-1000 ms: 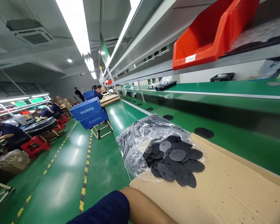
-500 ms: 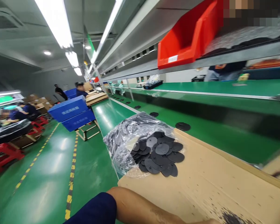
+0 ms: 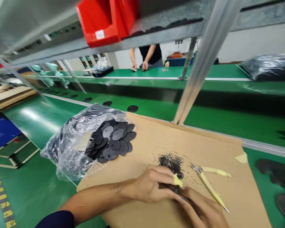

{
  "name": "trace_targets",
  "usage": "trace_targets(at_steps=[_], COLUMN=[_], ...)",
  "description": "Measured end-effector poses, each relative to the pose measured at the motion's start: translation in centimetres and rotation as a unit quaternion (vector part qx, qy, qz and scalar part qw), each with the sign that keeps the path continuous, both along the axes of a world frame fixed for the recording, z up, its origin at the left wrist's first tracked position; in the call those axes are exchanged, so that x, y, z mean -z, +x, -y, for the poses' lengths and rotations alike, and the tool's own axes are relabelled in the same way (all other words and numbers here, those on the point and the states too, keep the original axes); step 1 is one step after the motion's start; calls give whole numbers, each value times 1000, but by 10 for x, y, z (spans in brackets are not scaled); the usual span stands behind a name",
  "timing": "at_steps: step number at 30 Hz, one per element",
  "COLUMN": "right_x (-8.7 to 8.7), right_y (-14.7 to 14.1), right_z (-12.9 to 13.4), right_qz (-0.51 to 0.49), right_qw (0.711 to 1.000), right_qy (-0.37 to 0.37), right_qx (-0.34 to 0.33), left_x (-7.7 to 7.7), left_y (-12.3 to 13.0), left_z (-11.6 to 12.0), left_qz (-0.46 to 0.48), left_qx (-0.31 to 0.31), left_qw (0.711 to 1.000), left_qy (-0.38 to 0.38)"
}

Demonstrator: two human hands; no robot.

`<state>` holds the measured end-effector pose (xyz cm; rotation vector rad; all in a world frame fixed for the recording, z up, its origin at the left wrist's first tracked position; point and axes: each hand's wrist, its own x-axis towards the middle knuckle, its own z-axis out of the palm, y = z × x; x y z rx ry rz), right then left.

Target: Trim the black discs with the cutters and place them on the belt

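Observation:
My left hand [image 3: 150,185] is closed on a dark disc [image 3: 173,189], seen nearly edge-on, and a yellow wrap [image 3: 177,181] covers a fingertip there. My right hand [image 3: 201,207] meets it from the right, its fingers closed around the same disc; part of its grip is hidden. Just beyond both hands lies a scatter of tiny black bits [image 3: 172,163] on the cardboard sheet [image 3: 154,134]. To the right, cutting pliers with yellow-wrapped handles [image 3: 211,183] lie spread apart. Left of the bits, a pile of black oval discs [image 3: 114,142] spills from a clear plastic bag [image 3: 71,142].
Small stacks of black discs [image 3: 132,108] sit along the green belt behind the cardboard. A metal post [image 3: 199,72] rises at its back edge. Overhead, a red bin [image 3: 104,23] stands on the shelf. Across the line, a person's hands [image 3: 144,65] handle small items.
The view has swung right and down. Both hands, the disc between them and the pliers now show, where before only my left forearm was visible. The disc pile appears further left.

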<state>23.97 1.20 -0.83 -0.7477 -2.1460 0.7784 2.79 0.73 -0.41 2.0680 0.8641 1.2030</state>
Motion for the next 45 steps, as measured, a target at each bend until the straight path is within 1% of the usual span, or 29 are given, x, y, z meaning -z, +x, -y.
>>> trace_targets(at_steps=[2, 4, 8, 15, 22, 27, 30, 33, 36, 41, 45], right_x=[-10, -13, -10, -12, -10, -12, -13, -13, -14, -16, -18], right_y=[-5, -8, -7, -6, -5, -8, -9, -9, -9, -9, -8], right_z=[5, 9, 11, 15, 16, 16, 17, 17, 17, 16, 15], right_qz=[-4, -1, -1, 1, 2, -20, -25, -24, -14, -36, -25], right_qw=[1000, 1000, 1000, 999, 1000, 999, 999, 999, 1000, 998, 999], right_qy=[-3, -9, -20, -1, 4, -17, -16, -11, -15, -19, -25], right_qx=[-11, -17, -20, -34, -24, -36, -37, -28, -19, -40, -38], left_x=[-4, -6, -6, -5, -11, -12, -13, -13, -13, -11, -9], left_y=[-1, -2, -3, 0, -3, -2, 0, 1, 2, 3, 6], left_z=[4, 6, 9, 13, 15, 19, 20, 19, 18, 21, 27], left_qz=[19, 22, 29, 55, 21, 52, 45, 32, 31, 47, 59], left_qx=[6, 21, 29, 20, 64, 20, 0, -4, -1, -10, -31], left_qw=[1000, 1000, 999, 998, 998, 998, 998, 998, 999, 998, 997], left_qy=[8, 3, -8, 4, 2, 12, 34, 46, 40, 28, 35])
